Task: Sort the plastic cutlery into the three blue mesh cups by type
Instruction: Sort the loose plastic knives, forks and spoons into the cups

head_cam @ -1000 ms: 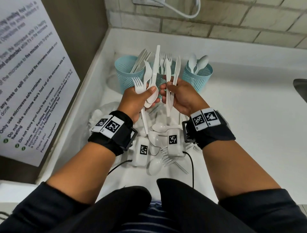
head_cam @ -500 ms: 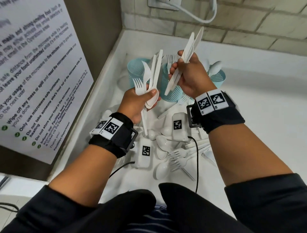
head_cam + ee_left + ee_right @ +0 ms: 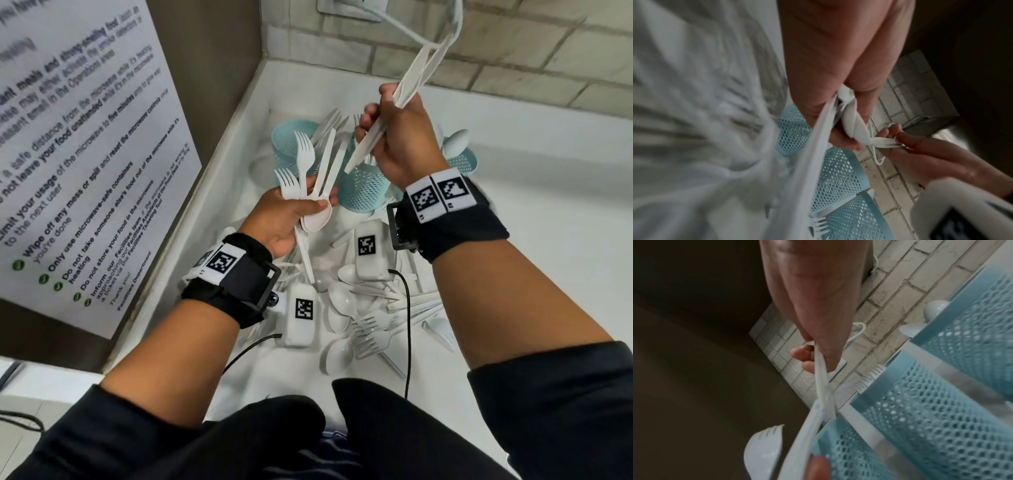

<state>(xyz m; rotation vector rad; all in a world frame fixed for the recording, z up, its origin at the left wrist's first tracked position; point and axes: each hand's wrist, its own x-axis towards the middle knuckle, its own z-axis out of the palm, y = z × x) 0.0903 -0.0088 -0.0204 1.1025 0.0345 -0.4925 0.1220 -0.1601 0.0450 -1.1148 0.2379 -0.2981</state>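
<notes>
My left hand point(image 3: 287, 216) grips a mixed bundle of white forks and spoons point(image 3: 306, 161) in front of the cups, tines up; in the left wrist view its fingers point(image 3: 840, 139) curl round the handles. My right hand point(image 3: 400, 144) is raised above the cups and pinches two white knives point(image 3: 419, 70) that slant up to the right, with the knives' handles point(image 3: 821, 378) close up between its fingers in the right wrist view. Three blue mesh cups stand in a row: the left cup point(image 3: 287, 147) holds knives, the middle cup point(image 3: 363, 186) forks, the right cup point(image 3: 464, 161) spoons.
A loose pile of spoons and forks point(image 3: 363, 311) lies on the white counter point(image 3: 548, 240) under my wrists. A notice board point(image 3: 85, 154) closes the left side, and a brick wall point(image 3: 513, 51) with a white cable stands behind the cups.
My right hand has pulled the two knives out of the left hand's bundle and lifted them up and to the right, above the cups. The left hand has stayed in place with the rest.
</notes>
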